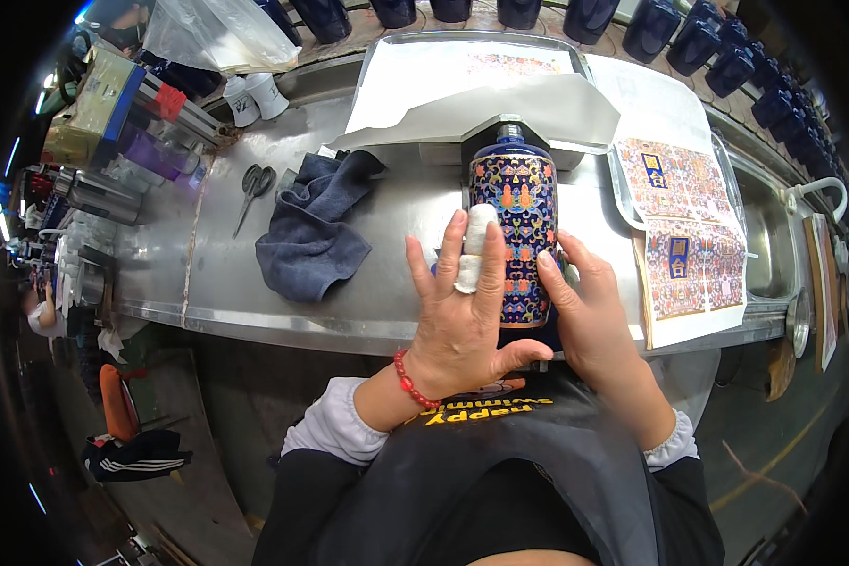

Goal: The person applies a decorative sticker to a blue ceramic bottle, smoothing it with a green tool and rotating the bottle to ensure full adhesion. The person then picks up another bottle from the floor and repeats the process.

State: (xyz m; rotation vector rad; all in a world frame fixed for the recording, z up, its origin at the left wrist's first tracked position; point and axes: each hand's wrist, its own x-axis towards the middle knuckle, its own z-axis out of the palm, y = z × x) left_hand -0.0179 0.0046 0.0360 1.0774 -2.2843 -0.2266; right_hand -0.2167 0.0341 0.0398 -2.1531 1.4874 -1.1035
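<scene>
Flanking patterned blue bottle (514,203): left hand (457,330) splayed, right hand (596,321) at side.

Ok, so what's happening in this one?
A person at a metal counter has both hands on a dark blue bottle covered in a colourful pattern, its neck pointing away. The left hand, one finger wrapped in white, is spread over its left side; the right hand touches its right side. A dark cloth and scissors lie to the left.

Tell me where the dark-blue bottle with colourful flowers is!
In the head view, the bottle is just right of centre, between the person's left hand and right hand, at the shiny metal counter.
</scene>
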